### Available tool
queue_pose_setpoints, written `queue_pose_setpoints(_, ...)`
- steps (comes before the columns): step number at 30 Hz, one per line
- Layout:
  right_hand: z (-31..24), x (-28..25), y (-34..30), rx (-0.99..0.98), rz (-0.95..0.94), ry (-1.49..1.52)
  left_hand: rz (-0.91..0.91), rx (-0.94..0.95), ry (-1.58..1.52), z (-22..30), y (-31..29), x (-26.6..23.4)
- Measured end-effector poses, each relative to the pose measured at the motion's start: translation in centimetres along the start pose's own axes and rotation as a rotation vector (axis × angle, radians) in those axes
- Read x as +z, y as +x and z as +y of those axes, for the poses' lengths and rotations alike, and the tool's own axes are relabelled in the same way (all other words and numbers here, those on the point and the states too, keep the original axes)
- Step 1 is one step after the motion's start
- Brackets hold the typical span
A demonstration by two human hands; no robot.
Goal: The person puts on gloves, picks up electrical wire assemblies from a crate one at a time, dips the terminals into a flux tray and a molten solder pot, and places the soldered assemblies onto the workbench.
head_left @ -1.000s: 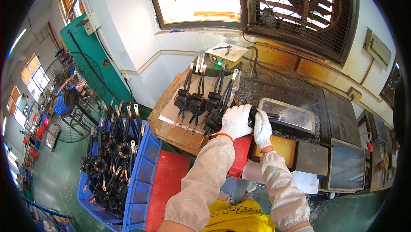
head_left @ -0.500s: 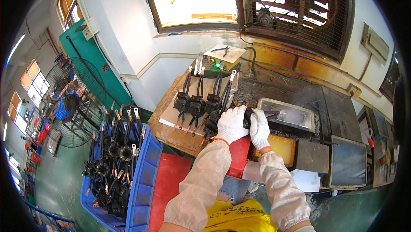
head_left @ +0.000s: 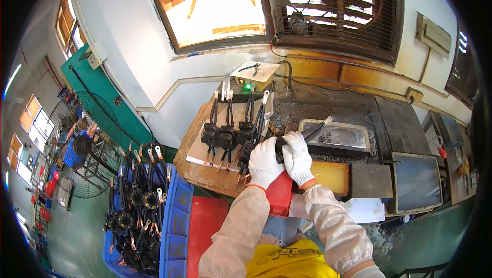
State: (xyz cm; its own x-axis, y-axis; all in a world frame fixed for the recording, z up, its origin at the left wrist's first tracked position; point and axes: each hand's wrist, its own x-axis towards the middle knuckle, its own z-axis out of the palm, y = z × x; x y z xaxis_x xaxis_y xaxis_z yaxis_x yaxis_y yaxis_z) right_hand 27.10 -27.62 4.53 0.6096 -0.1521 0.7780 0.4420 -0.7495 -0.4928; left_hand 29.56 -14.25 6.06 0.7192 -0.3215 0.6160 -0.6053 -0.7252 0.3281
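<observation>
Both my hands wear white gloves. Between them they grip a black coil with cable leads (head_left: 280,149), its body largely covered by the fingers. Its dark leads stretch rightward, and a silvery lug end (head_left: 327,120) shows over a rectangular pot of shiny molten metal (head_left: 338,137). My left hand (head_left: 265,164) wraps the coil's left side; my right hand (head_left: 297,158) closes on its right side. Just left of my hands, several similar coils (head_left: 227,137) lie in a row on white board, with lugs pointing away and bare copper ends toward me.
A blue crate (head_left: 177,221) full of similar coils stands at left. A red container (head_left: 280,196) sits below my hands, beside a yellow-filled tray (head_left: 330,175). Behind the row is a control box (head_left: 255,74) with pliers on top. A caged fan (head_left: 82,145) stands far left.
The lug end has come up from the pot into sight above it, and the coil is tilted more upward in my hands. The smoke over the pot has thinned. The whole view has shifted slightly.
</observation>
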Motion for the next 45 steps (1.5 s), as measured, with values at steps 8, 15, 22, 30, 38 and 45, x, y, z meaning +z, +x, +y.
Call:
queue_pose_setpoints(8,-2.6,-1.4,-0.7,-0.026,0.036,-0.025,0.078,-0.087,-0.047,-0.1,-1.0,0.2)
queue_pose_setpoints(15,-3.0,-0.7,0.2,0.942,0.200,0.466,0.149,-0.083,-0.014,-0.2,-1.4,0.1)
queue_pose_setpoints(22,2.3,2.5,1.0,0.956,0.095,0.453,-0.176,-0.128,0.036,1.7,0.3,-2.5)
queue_pose_setpoints(30,0.9,1.5,3.9,0.814,-0.140,0.364,-0.303,-0.219,0.087,1.6,1.4,-3.1)
queue_pose_setpoints(38,1.7,1.9,3.8,0.620,-0.231,0.198,-0.155,-0.223,-0.070,1.3,0.4,-1.1)
queue_pose_setpoints(45,2.4,2.2,3.9,0.590,-0.295,0.117,-0.140,-0.204,0.062,1.7,2.1,-0.5)
